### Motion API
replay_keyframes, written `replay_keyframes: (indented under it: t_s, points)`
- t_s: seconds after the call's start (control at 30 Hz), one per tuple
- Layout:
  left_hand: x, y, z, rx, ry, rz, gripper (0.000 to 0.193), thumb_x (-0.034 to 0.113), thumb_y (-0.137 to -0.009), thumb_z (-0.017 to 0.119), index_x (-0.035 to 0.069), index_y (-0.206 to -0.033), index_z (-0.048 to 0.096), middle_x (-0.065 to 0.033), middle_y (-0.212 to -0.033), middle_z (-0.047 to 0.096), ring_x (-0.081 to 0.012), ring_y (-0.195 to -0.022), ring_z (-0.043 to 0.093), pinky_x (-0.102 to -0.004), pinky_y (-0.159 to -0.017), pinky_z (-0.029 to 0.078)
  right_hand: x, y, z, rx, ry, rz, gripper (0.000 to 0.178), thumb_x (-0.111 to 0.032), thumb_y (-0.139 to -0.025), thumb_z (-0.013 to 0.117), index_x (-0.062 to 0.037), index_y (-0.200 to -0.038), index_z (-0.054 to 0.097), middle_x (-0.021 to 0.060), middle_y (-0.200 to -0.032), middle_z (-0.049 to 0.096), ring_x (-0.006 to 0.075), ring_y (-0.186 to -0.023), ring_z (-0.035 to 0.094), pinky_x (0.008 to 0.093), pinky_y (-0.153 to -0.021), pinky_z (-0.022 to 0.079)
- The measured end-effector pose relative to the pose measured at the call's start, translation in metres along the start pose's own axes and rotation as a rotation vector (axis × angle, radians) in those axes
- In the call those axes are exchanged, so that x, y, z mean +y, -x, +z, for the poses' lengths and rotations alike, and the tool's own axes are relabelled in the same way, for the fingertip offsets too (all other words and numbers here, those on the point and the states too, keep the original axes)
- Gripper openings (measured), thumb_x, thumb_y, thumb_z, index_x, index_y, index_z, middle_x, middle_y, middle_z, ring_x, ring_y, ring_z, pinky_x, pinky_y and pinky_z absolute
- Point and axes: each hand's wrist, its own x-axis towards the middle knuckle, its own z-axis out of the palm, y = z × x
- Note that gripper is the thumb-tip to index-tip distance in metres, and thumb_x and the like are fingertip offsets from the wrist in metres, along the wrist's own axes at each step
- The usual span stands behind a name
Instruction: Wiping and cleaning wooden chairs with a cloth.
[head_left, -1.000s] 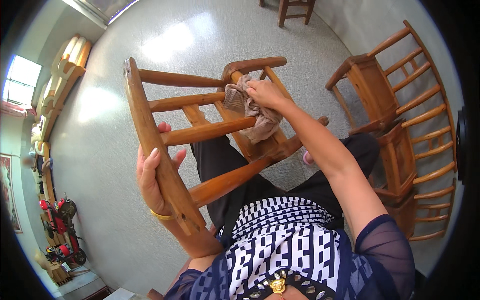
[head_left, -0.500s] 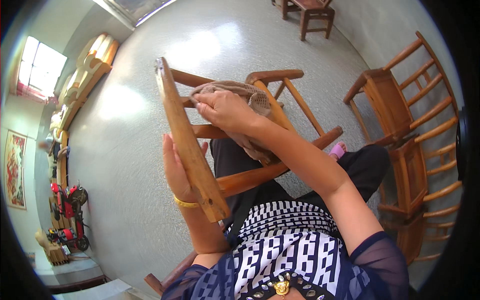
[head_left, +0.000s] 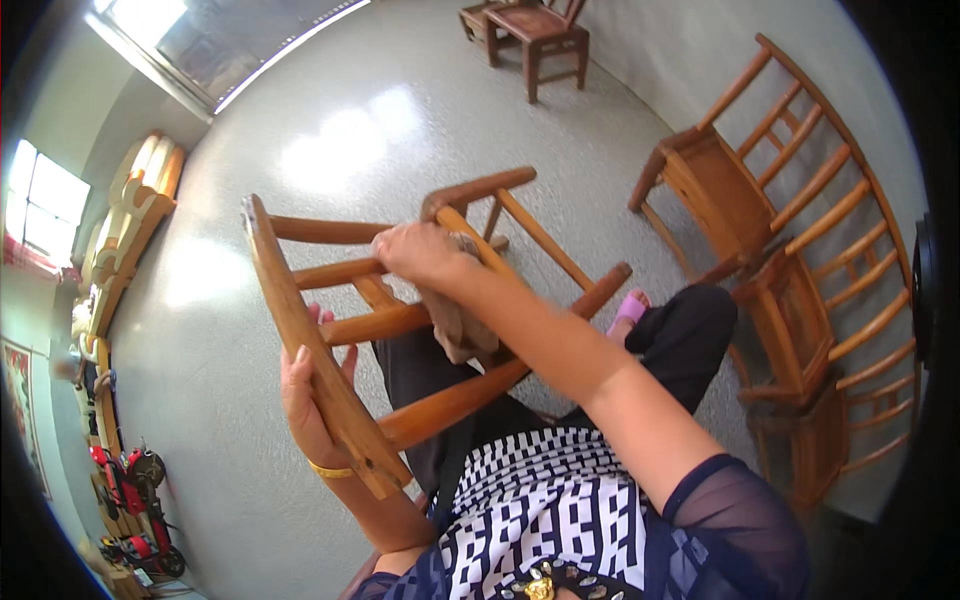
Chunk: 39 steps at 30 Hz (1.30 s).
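Observation:
A brown wooden chair (head_left: 385,428) with thick posts and several rungs is tipped over my lap. My left hand (head_left: 312,405) is wrapped round its thick left post, thumb on the near side and fingertips showing past the other edge. My right hand (head_left: 425,257) is closed on a grey-brown cloth (head_left: 458,325) among the rungs near the chair's middle. Most of the cloth is bunched under my hand and forearm, and one part hangs down between the bars. Where exactly the cloth touches the wood is partly hidden by my hand.
Several wooden chairs (head_left: 725,190) line the wall on the right. Another chair (head_left: 540,25) stands at the far end. Along the left side are a long wooden bench (head_left: 130,240) and a red and black scooter (head_left: 135,500). My foot wears a pink sandal (head_left: 628,310).
In the view, the chair sits lower and further left. My right hand has moved with the cloth away from the left post, and less cloth shows. My left hand keeps its hold.

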Motion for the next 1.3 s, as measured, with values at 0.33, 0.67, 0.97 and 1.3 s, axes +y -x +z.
replay_keyframes:
  t_s: [0.33, 0.67, 0.97, 1.3]
  points:
    - [-0.001, -0.007, 0.000, -0.066, 0.037, -0.019, 0.048, 0.017, -0.089, 0.039, -0.003, -0.131, 0.025, -0.0191, -0.128, 0.038, -0.0258, -0.124, 0.035, -0.0453, -0.098, 0.037, 0.075, 0.010, -0.005, -0.015, 0.090, 0.177, 0.037, -0.032, -0.085, 0.036, -0.0055, -0.099, 0.056, 0.0176, -0.106, 0.058, 0.0334, -0.094, 0.057, 0.0447, -0.082, 0.044]
    - [-0.007, -0.003, -0.005, -0.023, 0.006, -0.003, 0.048, 0.021, -0.089, 0.041, -0.003, -0.129, 0.028, -0.0206, -0.126, 0.040, -0.0272, -0.121, 0.039, -0.0470, -0.096, 0.039, 0.123, 0.100, -0.003, 0.152, 0.067, 0.212, 0.024, -0.025, -0.083, 0.042, -0.0047, -0.088, 0.055, 0.0224, -0.085, 0.059, 0.0385, -0.083, 0.057, 0.0475, -0.071, 0.046]
    - [-0.009, -0.002, -0.001, 0.003, 0.042, 0.094, 0.042, 0.023, -0.089, 0.043, -0.003, -0.121, 0.040, -0.0218, -0.119, 0.047, -0.0268, -0.112, 0.048, -0.0452, -0.085, 0.049, 0.100, 0.143, 0.006, 0.192, -0.007, 0.206, 0.024, -0.025, -0.083, 0.043, -0.0042, -0.084, 0.053, 0.0218, -0.079, 0.059, 0.0401, -0.076, 0.057, 0.0493, -0.070, 0.045]
    - [-0.003, -0.003, 0.000, 0.042, 0.037, 0.089, 0.037, 0.021, -0.088, 0.044, 0.000, -0.118, 0.045, -0.0153, -0.117, 0.050, -0.0186, -0.107, 0.051, -0.0382, -0.082, 0.051, -0.005, 0.130, -0.019, 0.140, -0.281, -0.038, 0.025, -0.027, -0.085, 0.042, -0.0046, -0.086, 0.054, 0.0196, -0.081, 0.059, 0.0364, -0.081, 0.057, 0.0444, -0.070, 0.042]
